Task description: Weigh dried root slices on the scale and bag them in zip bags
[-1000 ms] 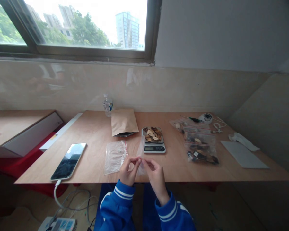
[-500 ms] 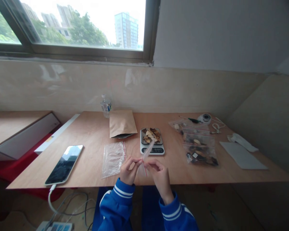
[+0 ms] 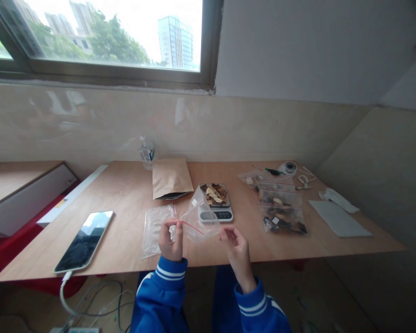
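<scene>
A clear zip bag (image 3: pixel 198 221) with a red seal line hangs between my hands, tilted, with a small white label near its far corner. My left hand (image 3: pixel 171 238) pinches its left edge by the red line. At the right edge, my right hand (image 3: pixel 236 247) pinches the plastic between thumb and fingers. Just behind the bag stands a white digital scale (image 3: pixel 225 215), partly hidden by it; the display digits are too small to read. Brown and cream dried slices (image 3: pixel 215 193) are heaped on its plate. Left of my left hand lies a flat clear zip bag (image 3: pixel 153 231).
A brown paper pouch (image 3: pixel 172 179) and a plastic bottle (image 3: pixel 147 153) stand behind. Several filled zip bags (image 3: pixel 282 215) lie to the right, near a white sheet (image 3: pixel 339 219) and a tape roll (image 3: pixel 290 168). A plugged-in phone (image 3: pixel 85 241) lies left.
My hands have moved apart, and the bag, earlier bunched narrow between them, is now spread wide. The whole view has shifted slightly to the right.
</scene>
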Motion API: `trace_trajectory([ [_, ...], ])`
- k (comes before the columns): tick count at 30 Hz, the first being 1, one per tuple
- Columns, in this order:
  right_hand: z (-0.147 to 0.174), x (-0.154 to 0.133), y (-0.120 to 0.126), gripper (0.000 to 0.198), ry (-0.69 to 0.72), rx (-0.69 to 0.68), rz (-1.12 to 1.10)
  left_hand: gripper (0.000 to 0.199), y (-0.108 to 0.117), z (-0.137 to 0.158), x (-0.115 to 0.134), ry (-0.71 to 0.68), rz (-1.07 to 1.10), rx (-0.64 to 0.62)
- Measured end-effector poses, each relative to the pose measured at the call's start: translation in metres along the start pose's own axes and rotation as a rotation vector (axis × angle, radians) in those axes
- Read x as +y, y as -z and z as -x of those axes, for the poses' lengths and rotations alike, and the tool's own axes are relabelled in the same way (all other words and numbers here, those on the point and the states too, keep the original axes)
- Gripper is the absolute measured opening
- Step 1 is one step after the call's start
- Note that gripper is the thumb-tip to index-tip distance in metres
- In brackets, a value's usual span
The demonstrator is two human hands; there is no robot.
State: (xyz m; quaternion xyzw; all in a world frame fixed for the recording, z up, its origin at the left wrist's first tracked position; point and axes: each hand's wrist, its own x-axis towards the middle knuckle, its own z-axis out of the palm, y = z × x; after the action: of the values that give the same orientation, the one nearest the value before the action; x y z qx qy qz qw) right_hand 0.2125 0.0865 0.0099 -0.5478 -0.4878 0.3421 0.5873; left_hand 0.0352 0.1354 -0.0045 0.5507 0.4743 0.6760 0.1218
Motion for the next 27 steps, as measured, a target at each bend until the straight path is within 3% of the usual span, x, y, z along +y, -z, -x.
trace_trajectory([
  [4, -0.035, 0.01, -0.002, 0.034, 0.227, 0.027, 0.285, 0.014, -0.025, -0.008, -0.003, -0.181, -0.158, 0.216],
  [7, -0.077, 0.024, 0.001, 0.047, 0.36, 0.084, 0.57, 0.013, -0.041, -0.017, -0.008, -0.138, -0.245, 0.314],
  [11, -0.124, 0.042, 0.0, 0.054, 0.415, -0.069, 0.816, 0.013, -0.051, -0.018, -0.014, -0.081, -0.285, 0.245],
  [14, -0.139, 0.05, -0.004, 0.053, 0.419, -0.153, 0.897, 0.013, -0.052, -0.014, -0.016, -0.053, -0.289, 0.202],
  [19, -0.142, 0.054, -0.007, 0.031, 0.397, -0.074, 0.998, 0.014, -0.052, -0.014, -0.019, 0.024, -0.292, 0.197],
  [23, -0.145, 0.051, -0.003, 0.026, 0.402, -0.108, 1.08, 0.013, -0.053, -0.015, -0.021, 0.023, -0.322, 0.148],
  [27, -0.143, 0.032, -0.002, 0.019, 0.365, -0.102, 0.912, 0.011, -0.053, -0.014, -0.021, 0.015, -0.327, 0.129],
])
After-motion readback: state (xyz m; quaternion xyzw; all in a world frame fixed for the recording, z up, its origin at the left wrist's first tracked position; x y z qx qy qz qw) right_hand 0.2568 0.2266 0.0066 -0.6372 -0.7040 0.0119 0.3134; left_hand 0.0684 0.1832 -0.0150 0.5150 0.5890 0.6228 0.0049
